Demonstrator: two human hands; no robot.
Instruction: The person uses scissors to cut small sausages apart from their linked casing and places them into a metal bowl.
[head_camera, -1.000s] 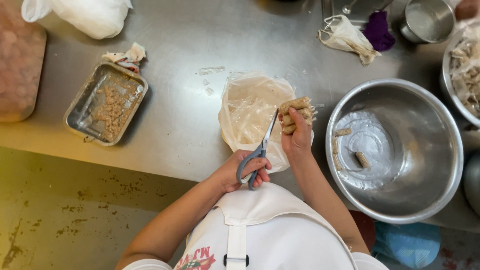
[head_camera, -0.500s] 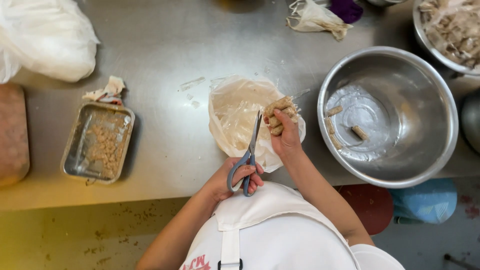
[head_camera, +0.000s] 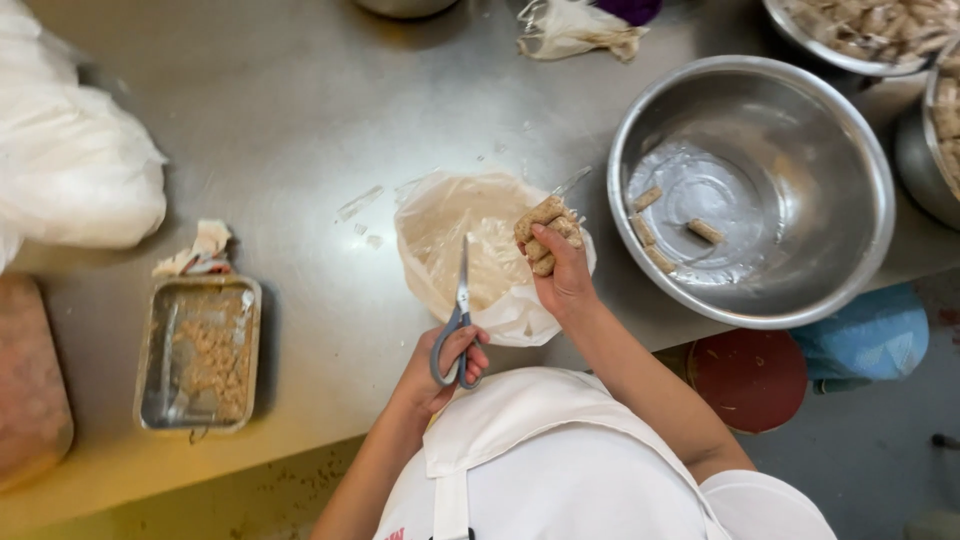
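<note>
My left hand (head_camera: 447, 372) grips grey-handled scissors (head_camera: 461, 300), whose blades point up over an open clear plastic bag (head_camera: 450, 235) on the steel table. My right hand (head_camera: 566, 283) holds a bunch of short brown rolls (head_camera: 544, 226) above the bag's right edge, just right of the scissor tips. To the right stands a large steel bowl (head_camera: 800, 100) with three cut brown pieces (head_camera: 648, 198) lying on its bottom.
A small metal tray (head_camera: 148, 350) with brown crumbs sits at the left, a crumpled wrapper (head_camera: 203, 248) above it. A full white plastic bag (head_camera: 75, 175) lies far left. More bowls of rolls (head_camera: 865, 35) stand top right. Below the table edge are a red stool (head_camera: 745, 375) and a blue object (head_camera: 870, 335).
The view has shifted, so the bowl and tray sit lower and further left in the frame. Both hands stay over the bag, with the scissors close to the rolls.
</note>
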